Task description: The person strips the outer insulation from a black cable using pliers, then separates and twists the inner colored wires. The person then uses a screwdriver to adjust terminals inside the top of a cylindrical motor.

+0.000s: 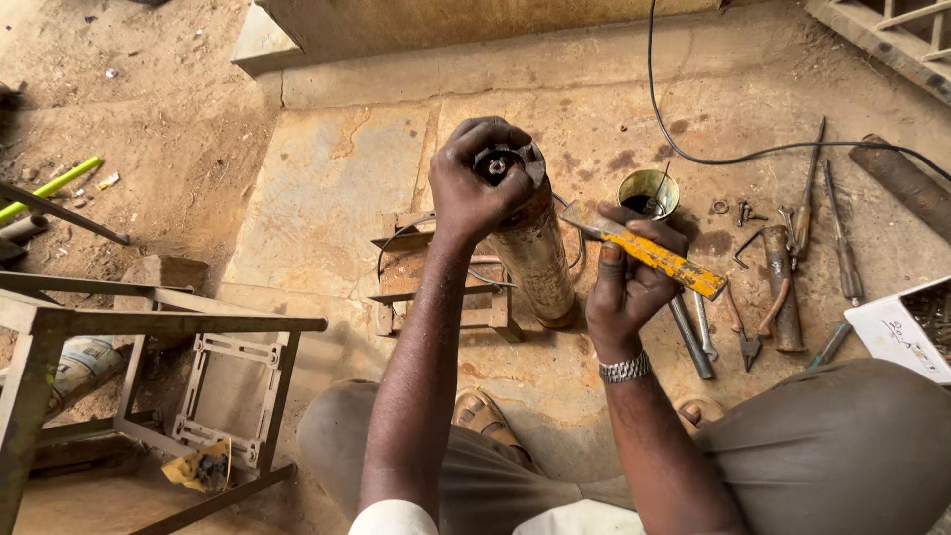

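The tube (533, 253) is tan and rusty brown, with a dark grey top. Right of the tube, the tool (649, 253) is yellow with black chips in its paint. The watch (625, 370) below it is shiny silver. The tin (647, 192) right of the tube is dull gold with black inside. The floor (327, 188) left of the tube is sandy brown with dark spots. A cable (693, 149) behind the tube is black. Far left of the tube lies a bright green stick (50, 188). The trousers (832, 446) are grey-brown. The box (906, 327) far right of the tube is white.
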Motion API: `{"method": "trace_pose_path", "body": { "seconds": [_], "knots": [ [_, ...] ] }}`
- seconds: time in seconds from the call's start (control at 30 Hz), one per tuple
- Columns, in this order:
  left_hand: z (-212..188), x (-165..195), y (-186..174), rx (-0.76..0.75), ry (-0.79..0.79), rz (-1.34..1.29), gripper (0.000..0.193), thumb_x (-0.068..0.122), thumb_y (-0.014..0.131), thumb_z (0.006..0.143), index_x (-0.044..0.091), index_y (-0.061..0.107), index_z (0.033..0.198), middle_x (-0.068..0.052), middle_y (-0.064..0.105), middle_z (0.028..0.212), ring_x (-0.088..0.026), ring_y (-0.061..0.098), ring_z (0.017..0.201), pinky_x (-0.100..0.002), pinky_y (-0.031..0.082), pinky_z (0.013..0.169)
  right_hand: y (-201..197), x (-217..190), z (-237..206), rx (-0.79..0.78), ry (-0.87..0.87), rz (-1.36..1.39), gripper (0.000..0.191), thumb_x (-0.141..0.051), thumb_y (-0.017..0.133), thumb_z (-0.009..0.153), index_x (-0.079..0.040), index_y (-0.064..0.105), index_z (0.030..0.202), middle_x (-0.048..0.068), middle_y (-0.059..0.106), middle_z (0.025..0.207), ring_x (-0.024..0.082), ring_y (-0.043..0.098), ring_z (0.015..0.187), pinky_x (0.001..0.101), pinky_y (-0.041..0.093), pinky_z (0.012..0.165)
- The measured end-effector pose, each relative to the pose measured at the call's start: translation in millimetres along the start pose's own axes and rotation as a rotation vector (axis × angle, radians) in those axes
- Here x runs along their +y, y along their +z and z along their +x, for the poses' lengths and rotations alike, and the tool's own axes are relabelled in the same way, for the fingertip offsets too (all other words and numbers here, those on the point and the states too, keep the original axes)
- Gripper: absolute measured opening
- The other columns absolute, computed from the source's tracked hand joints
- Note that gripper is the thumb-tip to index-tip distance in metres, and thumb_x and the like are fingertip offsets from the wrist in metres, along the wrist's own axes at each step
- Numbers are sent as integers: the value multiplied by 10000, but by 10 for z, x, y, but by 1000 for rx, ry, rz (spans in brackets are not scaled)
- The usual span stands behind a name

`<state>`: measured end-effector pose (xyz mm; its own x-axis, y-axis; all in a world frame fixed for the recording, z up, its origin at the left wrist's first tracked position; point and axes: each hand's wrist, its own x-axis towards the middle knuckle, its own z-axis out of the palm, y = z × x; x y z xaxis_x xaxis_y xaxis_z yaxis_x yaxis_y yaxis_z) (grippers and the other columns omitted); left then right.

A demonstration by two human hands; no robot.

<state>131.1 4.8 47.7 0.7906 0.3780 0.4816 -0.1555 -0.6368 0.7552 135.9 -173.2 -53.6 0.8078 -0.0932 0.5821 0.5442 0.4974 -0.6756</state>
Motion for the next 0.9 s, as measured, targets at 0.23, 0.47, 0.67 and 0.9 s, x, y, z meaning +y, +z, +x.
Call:
{"method": "trace_pose_path", "body": {
  "seconds": [0.23,0.47,0.67,0.9],
  "knots": [
    [-111,1,-31,-87,-1,-125,337,72,615,668,40,779,960,-94,709,1099,-190,747,1037,-369,588,991,-130,-40,139,34,40,41,263,-180,698,1063,-72,528,1232,163,723,1205,161,729,1051,271,628,884],
    [-222,-68,-223,-160,74,-388,276,53,581,688,-18,734,906,-127,682,1099,-218,684,1102,-370,571,1030,-92,-288,40,-68,145,-72,258,-137,699,1085,-58,505,1237,206,743,1193,148,652,921,227,519,805],
    [-157,-142,-250,-250,123,-421,292,59,569,662,-24,731,890,-129,686,1099,-210,684,1089,-365,577,1030,-2,-323,-2,-9,-101,-77,267,-236,673,1091,-65,515,1221,163,690,1196,206,699,1075,284,602,963],
    [-134,-142,-186,-270,139,-450,294,44,569,671,-26,741,899,-126,683,1139,-215,683,1111,-363,572,1043,-22,-286,-88,52,-203,-130,277,-269,682,1064,-67,543,1193,111,658,1157,152,658,1027,267,556,908]
  ]
}}
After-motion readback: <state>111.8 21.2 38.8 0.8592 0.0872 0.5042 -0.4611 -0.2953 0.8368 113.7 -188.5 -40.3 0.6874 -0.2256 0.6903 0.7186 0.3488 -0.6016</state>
